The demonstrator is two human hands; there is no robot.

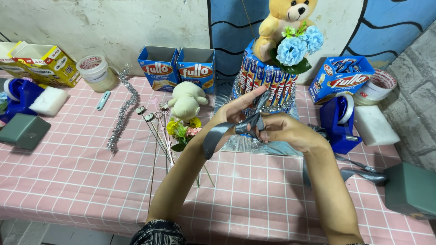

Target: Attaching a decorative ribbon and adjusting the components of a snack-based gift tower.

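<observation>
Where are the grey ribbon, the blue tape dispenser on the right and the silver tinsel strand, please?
grey ribbon [213, 138]: head view, loop under the left wrist.
blue tape dispenser [335, 122]: head view, its body.
silver tinsel strand [121, 119]: head view, mid-length.

A silver tinsel strand, a small white plush toy and two open blue cardboard boxes sit toward the far edge of the pink checked desk.

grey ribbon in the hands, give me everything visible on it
The grey ribbon is a flat, satiny band with a dull sheen. It is folded into loops between both hands: the left hand has one loop draped around its wrist side, the right hand pinches the gathered middle with its fingers. More of the same ribbon trails right across the pink checked tablecloth.
</observation>
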